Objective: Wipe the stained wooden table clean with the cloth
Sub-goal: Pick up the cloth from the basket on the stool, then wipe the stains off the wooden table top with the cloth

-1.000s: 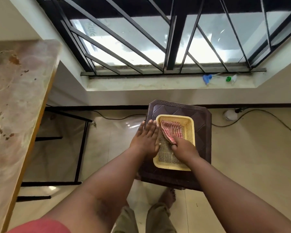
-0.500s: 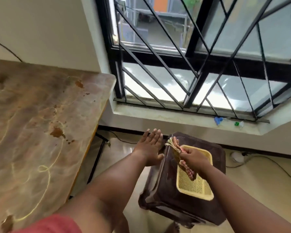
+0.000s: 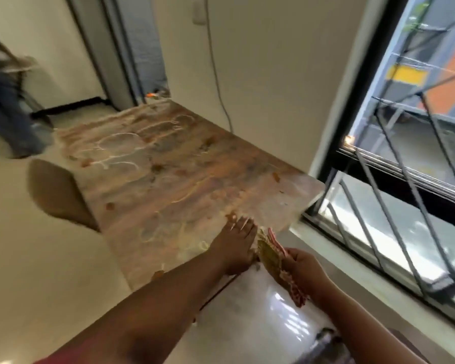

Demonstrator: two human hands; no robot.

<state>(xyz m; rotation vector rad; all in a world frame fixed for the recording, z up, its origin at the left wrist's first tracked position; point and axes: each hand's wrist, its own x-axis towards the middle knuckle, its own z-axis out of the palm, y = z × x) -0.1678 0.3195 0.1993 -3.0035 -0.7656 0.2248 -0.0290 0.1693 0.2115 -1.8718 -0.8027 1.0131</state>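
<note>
The wooden table stretches away from me, its top covered in brown blotches and pale curling streaks. My right hand grips a bunched red-and-white checked cloth just off the table's near right corner, above the floor. My left hand is flat with straight fingers over the table's near edge, right beside the cloth. The frame is blurred by motion.
A brown chair stands at the table's left side. A barred window runs along the right, with its sill below. Another person's legs are at the far left. A cable hangs down the wall behind the table.
My right hand lifted the cloth out of the yellow basket on the stool. Both hands and my view swung left to the table; the stool and basket left the view.
</note>
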